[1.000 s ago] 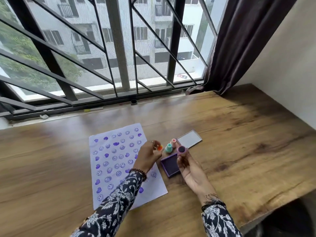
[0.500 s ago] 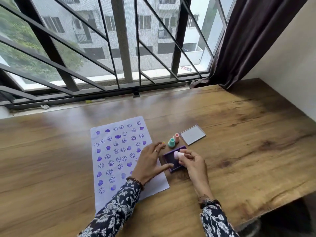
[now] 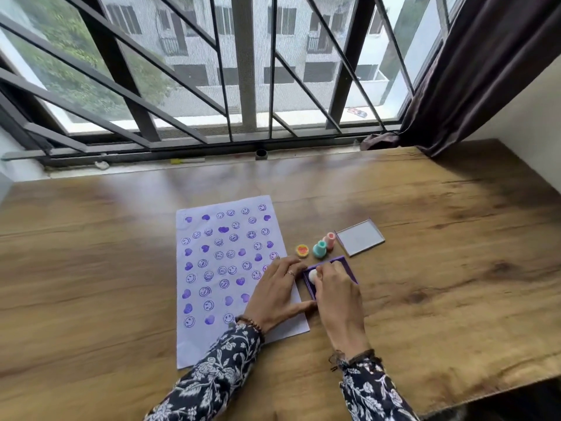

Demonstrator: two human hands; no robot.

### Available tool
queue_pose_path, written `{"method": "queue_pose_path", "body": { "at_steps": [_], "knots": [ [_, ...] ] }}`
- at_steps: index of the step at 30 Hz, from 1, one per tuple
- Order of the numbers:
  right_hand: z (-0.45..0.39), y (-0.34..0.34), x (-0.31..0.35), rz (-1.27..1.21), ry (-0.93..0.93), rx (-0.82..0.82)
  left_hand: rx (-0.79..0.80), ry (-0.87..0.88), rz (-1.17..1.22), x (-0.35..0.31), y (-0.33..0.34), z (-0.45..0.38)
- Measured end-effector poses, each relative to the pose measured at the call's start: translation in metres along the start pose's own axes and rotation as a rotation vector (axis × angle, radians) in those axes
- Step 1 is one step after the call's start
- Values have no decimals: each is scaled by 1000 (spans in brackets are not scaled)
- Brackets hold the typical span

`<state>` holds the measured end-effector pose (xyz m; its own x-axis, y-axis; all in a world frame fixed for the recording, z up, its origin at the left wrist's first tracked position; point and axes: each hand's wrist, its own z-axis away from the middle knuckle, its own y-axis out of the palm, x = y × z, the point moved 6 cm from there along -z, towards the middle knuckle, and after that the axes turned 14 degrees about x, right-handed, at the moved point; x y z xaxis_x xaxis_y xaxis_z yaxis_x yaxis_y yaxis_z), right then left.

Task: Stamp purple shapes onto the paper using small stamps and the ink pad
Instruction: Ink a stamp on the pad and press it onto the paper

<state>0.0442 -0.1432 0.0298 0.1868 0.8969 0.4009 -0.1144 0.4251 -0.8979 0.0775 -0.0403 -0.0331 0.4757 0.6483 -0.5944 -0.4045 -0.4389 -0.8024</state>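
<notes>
A white paper (image 3: 212, 338) covered with several purple hearts and smiley prints lies on the wooden table. Right of it sits the purple ink pad (image 3: 344, 262). My right hand (image 3: 337, 296) grips a small pale stamp (image 3: 312, 275) and presses it down on the pad. My left hand (image 3: 277, 294) lies flat with fingers spread on the paper's right edge, its thumb beside the pad's near corner. Behind the pad stand an orange stamp (image 3: 302, 251), a teal stamp (image 3: 319, 249) and a pink stamp (image 3: 329, 240).
The ink pad's lid (image 3: 359, 237) lies open-side up behind the pad. A barred window (image 3: 243, 86) runs along the table's far edge and a dark curtain (image 3: 485, 71) hangs at the right. The table's near edge (image 3: 455, 399) drops off at lower right.
My left hand let go of the orange stamp and settled flat on the paper. My right hand turned its stamp over and lowered it onto the ink pad.
</notes>
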Motion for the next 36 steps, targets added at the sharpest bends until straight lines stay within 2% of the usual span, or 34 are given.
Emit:
{"method": "queue_pose_path", "body": {
  "at_steps": [12,17,19,24,28,30,33,34,36],
  "knots": [
    [-31,-15,7,66,5,146,-4,13,37,1,-1,-1],
    [-38,-1,41,195,-103,220,-32,21,118,1,-3,2],
    [-31,9,48,233,-143,197,-51,18,129,2,-4,3],
    [-30,3,20,85,-92,143,-67,49,71,4,-1,2],
    [-21,-8,-1,-184,-82,54,-17,24,59,2,-3,1],
    [-15,-9,-18,-532,36,21,31,19,93,-1,-7,1],
    [-3,10,-29,-1178,217,104,66,20,161,0,-25,7],
    [3,17,-29,-1331,257,143,68,22,156,4,-33,12],
    [15,28,-26,-1480,311,196,80,8,117,17,-48,26]
  ]
}}
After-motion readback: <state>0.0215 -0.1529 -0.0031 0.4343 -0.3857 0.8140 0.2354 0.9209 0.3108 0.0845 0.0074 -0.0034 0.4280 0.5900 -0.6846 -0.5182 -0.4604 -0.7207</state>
